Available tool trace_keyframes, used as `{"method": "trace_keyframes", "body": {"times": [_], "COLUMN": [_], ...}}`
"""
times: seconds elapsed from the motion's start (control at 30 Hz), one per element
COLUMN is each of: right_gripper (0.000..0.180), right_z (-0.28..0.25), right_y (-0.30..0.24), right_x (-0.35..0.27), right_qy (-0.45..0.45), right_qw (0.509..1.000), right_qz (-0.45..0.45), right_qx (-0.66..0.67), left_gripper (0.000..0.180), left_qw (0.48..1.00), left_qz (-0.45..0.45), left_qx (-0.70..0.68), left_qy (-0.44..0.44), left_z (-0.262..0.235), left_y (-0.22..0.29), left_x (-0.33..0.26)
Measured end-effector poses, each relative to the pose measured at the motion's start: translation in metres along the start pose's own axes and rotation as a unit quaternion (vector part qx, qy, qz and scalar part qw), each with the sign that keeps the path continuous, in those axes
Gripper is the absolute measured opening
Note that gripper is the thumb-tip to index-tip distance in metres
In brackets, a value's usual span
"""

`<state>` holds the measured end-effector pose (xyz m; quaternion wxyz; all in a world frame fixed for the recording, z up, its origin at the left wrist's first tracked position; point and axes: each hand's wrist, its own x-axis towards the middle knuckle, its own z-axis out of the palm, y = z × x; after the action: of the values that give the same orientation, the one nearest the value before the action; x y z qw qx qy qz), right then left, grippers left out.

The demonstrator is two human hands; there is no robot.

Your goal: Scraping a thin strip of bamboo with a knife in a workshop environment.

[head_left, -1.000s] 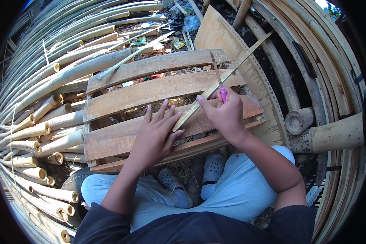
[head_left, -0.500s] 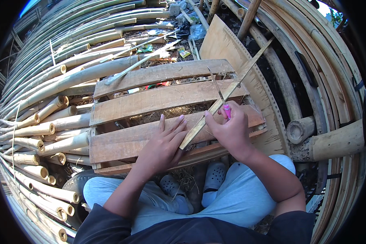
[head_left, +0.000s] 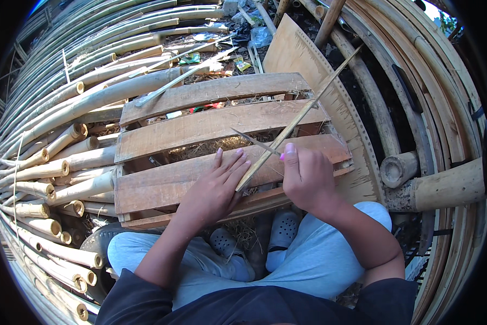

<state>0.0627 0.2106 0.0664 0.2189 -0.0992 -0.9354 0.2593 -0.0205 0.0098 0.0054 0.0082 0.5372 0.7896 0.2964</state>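
Observation:
A long split bamboo strip (head_left: 284, 134) lies slantwise over a slatted wooden bench (head_left: 162, 187), its near end beside my left hand and its far end reaching up to the right. My left hand (head_left: 213, 181) rests on the front slat with fingers stretched out and apart, against the strip's near end; its thumb is hidden. Closed around the pink handle of a knife (head_left: 257, 142) is my right hand (head_left: 309, 176), thumb on top. The narrow blade points up and left, crossing the strip. Most of the handle is covered by my fingers.
Stacked bamboo poles (head_left: 81, 154) fill the left side. A curved plywood sheet (head_left: 308, 59) leans behind the bench at the right, near a thick bamboo pole (head_left: 449, 187). A pale bamboo strip (head_left: 184, 78) rests on the bench's far left corner. Litter lies beyond.
My right hand has turned the knife: its blade swung from pointing up and away to lying leftward across the strip. The left hand stays by the strip's near end. The view shifted slightly.

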Motion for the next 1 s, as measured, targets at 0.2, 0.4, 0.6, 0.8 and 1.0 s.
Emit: {"method": "trace_keyframes", "body": {"times": [0.2, 0.4, 0.6, 0.8, 1.0], "right_gripper": [0.044, 0.037, 0.035, 0.034, 0.032], "right_z": [0.017, 0.028, 0.029, 0.032, 0.033], "right_y": [-0.009, -0.006, -0.002, 0.003, 0.005], "right_x": [-0.016, -0.016, -0.013, -0.009, -0.007], "right_qy": [-0.065, 0.016, 0.028, 0.03, 0.035], "right_qw": [0.99, 0.979, 0.983, 0.979, 0.977], "right_qz": [-0.038, -0.11, -0.105, -0.132, -0.135], "right_qx": [-0.116, -0.172, -0.15, -0.15, -0.161], "left_gripper": [0.05, 0.042, 0.045, 0.042, 0.041], "left_qw": [1.0, 0.999, 0.998, 0.999, 0.998], "left_qz": [-0.025, -0.037, -0.06, -0.046, -0.057], "left_qx": [-0.011, 0.022, 0.005, -0.023, -0.027], "left_qy": [0.009, 0.009, 0.003, 0.016, 0.001], "left_z": [0.008, 0.009, 0.007, 0.002, 0.001], "left_y": [-0.002, -0.004, -0.002, -0.002, -0.001], "left_x": [-0.007, -0.008, -0.009, -0.004, -0.006]}}
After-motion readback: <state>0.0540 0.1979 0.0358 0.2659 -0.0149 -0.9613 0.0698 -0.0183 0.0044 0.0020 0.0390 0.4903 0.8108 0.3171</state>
